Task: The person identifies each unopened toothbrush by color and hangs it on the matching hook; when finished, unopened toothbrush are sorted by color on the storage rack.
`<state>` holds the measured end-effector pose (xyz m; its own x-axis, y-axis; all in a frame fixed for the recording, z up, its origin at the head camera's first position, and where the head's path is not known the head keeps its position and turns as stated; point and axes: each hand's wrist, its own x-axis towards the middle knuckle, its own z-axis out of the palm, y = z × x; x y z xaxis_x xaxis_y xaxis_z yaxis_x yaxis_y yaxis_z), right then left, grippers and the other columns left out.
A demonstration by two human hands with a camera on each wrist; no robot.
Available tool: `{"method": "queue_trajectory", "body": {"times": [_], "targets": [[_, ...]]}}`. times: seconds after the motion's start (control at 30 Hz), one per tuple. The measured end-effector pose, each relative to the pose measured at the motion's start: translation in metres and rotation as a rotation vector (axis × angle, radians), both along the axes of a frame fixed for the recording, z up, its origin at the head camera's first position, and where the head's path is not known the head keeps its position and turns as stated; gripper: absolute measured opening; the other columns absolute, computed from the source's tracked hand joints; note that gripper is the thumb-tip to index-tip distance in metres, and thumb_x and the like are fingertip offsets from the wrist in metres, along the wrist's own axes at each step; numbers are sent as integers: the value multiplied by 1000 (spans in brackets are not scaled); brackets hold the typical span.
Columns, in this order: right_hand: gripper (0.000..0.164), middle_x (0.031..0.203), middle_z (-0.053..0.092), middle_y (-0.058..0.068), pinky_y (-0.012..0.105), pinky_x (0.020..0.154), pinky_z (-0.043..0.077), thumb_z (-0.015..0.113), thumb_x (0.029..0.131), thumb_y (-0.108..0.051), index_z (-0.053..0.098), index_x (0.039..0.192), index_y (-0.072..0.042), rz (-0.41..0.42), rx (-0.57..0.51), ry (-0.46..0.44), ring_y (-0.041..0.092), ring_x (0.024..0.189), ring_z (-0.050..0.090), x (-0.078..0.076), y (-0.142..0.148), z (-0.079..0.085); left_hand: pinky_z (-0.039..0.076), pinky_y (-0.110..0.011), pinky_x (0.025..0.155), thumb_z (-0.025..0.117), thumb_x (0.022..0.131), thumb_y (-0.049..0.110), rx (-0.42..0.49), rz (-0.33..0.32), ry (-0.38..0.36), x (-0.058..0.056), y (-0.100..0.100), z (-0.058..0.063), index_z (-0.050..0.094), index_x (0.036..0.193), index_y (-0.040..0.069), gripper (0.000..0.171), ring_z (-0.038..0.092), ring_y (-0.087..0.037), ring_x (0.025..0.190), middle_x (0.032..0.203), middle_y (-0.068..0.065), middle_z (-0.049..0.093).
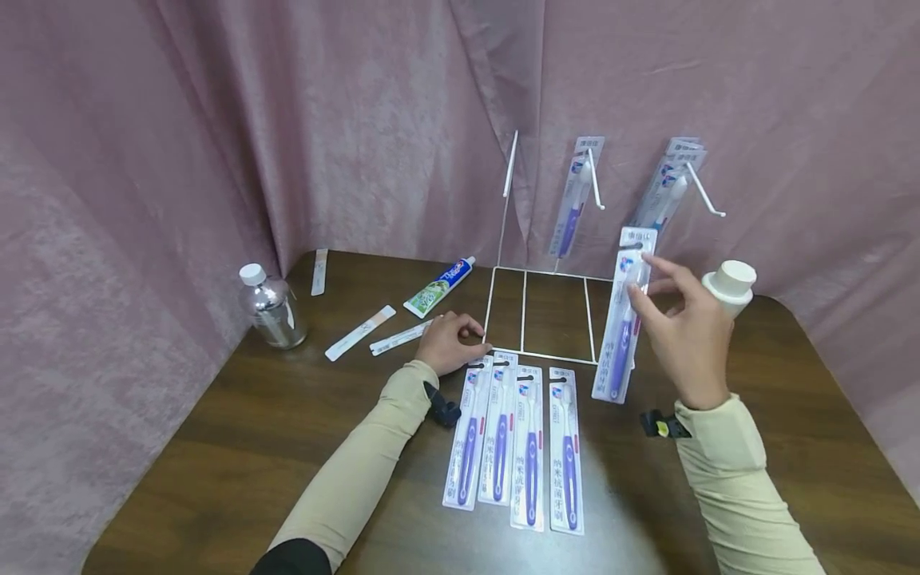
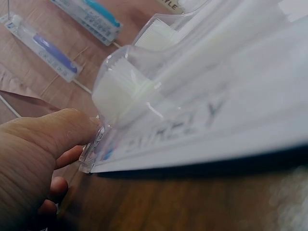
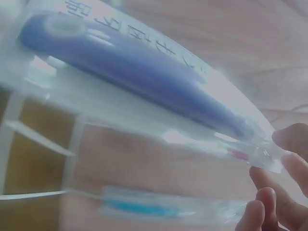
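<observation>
My right hand (image 1: 683,331) pinches a packaged purple toothbrush (image 1: 622,319) near its upper end, between thumb and fingers. The pack hangs upright and tilted in front of the right hook. In the right wrist view its purple handle (image 3: 134,72) stretches from upper left toward the fingertips. Several more packaged toothbrushes (image 1: 530,447) lie side by side on the table. My left hand (image 1: 449,342) is at the hanger end of the leftmost pack (image 1: 467,439). In the left wrist view the thumb (image 2: 72,127) meets the clear end of a pack (image 2: 120,91), fingers lower down.
A white wire rack (image 1: 523,315) stands at the back with three hooks. A purple toothbrush pack (image 1: 575,200) hangs on the middle one, several packs (image 1: 664,188) on the right. Nearby are a toothpaste tube (image 1: 440,287), flat sachets (image 1: 359,332), a silver bottle (image 1: 273,307) and a white-capped bottle (image 1: 729,286).
</observation>
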<state>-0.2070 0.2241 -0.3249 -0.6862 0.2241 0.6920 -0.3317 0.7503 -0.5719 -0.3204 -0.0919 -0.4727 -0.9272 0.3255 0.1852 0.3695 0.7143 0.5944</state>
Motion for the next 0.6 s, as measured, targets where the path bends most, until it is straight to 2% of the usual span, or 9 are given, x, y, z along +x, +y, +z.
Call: {"method": "queue_trajectory", "body": {"times": [0.1, 0.23, 0.43, 0.6], "targets": [[40, 91, 77, 13, 9, 57, 37, 84, 91, -15, 78, 129, -22, 40, -34, 71, -8, 55, 49, -12, -9, 24, 43, -42, 88, 85, 85, 44, -3, 0, 2, 0, 0, 0, 76, 102, 25, 28, 55, -21, 95, 95, 2, 58], [40, 95, 77, 14, 9, 56, 38, 85, 90, -15, 78, 129, -24, 87, -52, 106, -6, 54, 49, -18, -21, 40, 42, -43, 90, 85, 85, 45, 3, -3, -6, 0, 2, 1, 76, 103, 24, 29, 55, -22, 95, 95, 2, 59], [41, 96, 78, 14, 10, 54, 37, 85, 91, -16, 77, 130, -23, 111, -29, 128, -5, 52, 47, -23, -33, 44, 42, -43, 90, 86, 84, 43, 8, 8, -14, 0, 2, 2, 76, 102, 24, 28, 54, -22, 96, 96, 1, 59], [40, 95, 79, 11, 11, 54, 35, 85, 90, -18, 78, 129, -22, 78, 1, 150, -5, 52, 45, -25, -38, 41, 42, -42, 87, 85, 84, 44, -7, 10, -12, 2, 1, 3, 76, 102, 24, 28, 53, -21, 94, 95, 2, 57]]}}
